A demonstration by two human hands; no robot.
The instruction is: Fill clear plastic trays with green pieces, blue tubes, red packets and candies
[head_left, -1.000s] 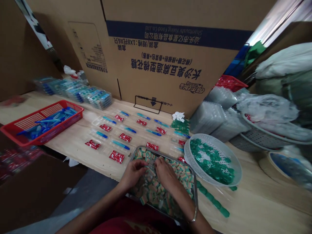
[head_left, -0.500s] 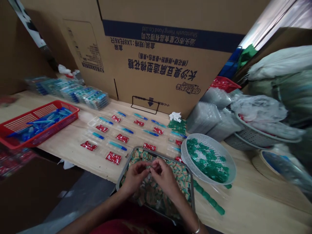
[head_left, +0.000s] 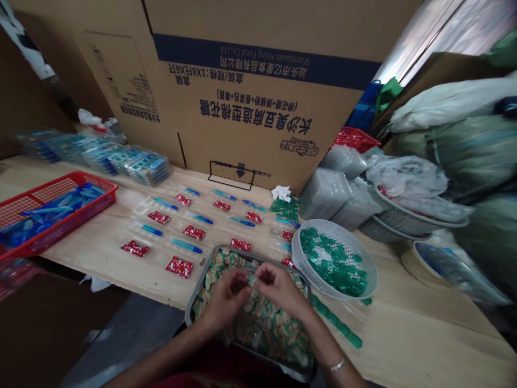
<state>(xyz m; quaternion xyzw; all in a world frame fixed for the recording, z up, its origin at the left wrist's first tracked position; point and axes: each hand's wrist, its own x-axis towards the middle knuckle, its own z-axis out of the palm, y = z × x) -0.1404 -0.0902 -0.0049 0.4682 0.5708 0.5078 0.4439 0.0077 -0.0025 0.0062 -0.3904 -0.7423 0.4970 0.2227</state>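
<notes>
A metal tray (head_left: 196, 298) full of small striped candy packets (head_left: 274, 323) sits at the table's near edge. Both my hands hover just above it, fingers curled together. My left hand (head_left: 226, 299) and my right hand (head_left: 278, 285) pinch a small packet (head_left: 252, 281) between their fingertips. Beyond the tray, clear plastic trays (head_left: 142, 205) lie in rows on the table, each with a red sachet (head_left: 179, 266) and a blue pen-like stick (head_left: 186, 246).
A white perforated bowl (head_left: 365, 291) of green candies stands right of the tray, with a green strip (head_left: 337, 323) trailing from it. A red basket (head_left: 76, 213) of blue sticks is at the left. A large cardboard box (head_left: 250, 91) stands behind. Stacked clear trays (head_left: 343, 194) and bags fill the right.
My hands have lifted from inside the candy pile and drawn together above the tray, pinching a packet. The view has shifted a little to the right.
</notes>
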